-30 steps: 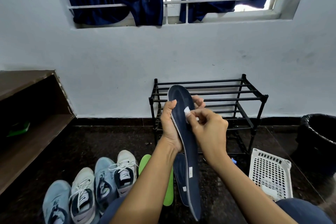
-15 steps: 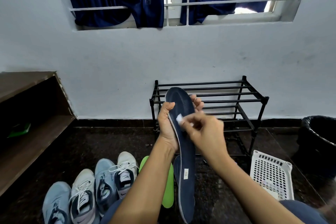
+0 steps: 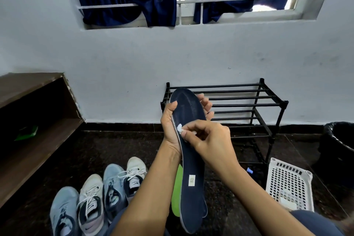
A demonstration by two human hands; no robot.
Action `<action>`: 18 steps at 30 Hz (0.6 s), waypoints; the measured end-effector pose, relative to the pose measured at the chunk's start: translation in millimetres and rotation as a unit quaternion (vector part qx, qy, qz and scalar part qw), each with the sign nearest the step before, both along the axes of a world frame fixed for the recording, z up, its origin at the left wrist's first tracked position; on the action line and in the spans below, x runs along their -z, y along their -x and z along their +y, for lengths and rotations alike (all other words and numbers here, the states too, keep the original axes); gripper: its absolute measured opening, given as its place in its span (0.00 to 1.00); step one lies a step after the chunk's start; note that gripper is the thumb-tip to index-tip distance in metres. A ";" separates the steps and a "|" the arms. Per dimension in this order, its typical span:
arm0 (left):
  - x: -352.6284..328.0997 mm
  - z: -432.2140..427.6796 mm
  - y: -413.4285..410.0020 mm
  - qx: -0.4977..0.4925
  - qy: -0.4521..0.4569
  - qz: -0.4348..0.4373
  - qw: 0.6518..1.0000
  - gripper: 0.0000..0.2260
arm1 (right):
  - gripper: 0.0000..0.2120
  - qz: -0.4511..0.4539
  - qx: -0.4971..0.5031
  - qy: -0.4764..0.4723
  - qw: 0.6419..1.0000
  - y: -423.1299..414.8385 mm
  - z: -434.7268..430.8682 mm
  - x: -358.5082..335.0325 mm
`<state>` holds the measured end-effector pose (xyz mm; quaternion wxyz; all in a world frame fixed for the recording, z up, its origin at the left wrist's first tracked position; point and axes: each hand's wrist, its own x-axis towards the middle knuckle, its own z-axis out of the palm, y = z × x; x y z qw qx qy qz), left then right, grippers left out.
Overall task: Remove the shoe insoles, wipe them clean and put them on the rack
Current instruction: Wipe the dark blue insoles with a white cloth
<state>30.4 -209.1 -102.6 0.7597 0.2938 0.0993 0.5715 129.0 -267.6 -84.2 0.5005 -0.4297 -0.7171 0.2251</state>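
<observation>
A long navy insole (image 3: 190, 159) with a small white label stands upright in front of me. My left hand (image 3: 170, 126) grips it near the toe end, thumb on its face and fingers behind. My right hand (image 3: 208, 140) pinches a small white wipe (image 3: 180, 127) against the insole's left edge. Behind them is an empty black metal rack (image 3: 249, 105). A green insole (image 3: 177, 195) lies on the dark floor below, partly hidden by the navy one and my forearm.
Several sneakers (image 3: 95, 193) stand in a row on the floor at lower left. A white plastic basket (image 3: 289, 182) sits at lower right, a black bin (image 3: 339, 151) beyond it. A brown wooden shelf (image 3: 36, 136) runs along the left wall.
My right hand has slid the wipe leftward and slightly down across the insole, from its middle to its left edge. The insole has turned a little more face-on.
</observation>
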 end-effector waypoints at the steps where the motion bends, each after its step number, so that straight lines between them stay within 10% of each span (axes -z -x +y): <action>1: -1.3 0.4 2.4 0.001 -0.006 -0.007 1.000 0.24 | 0.03 -0.003 -0.019 0.010 1.000 -0.7 -1.4 0.8; 10: 1.2 -12.5 -26.8 -0.019 0.042 0.068 0.997 0.24 | 0.03 0.015 0.080 -0.058 0.995 -6.9 18.1 1.8; 18: -4.0 7.3 1.8 -0.009 0.003 -0.022 1.000 0.29 | 0.05 -0.020 -0.039 0.020 0.999 -6.8 -0.1 5.8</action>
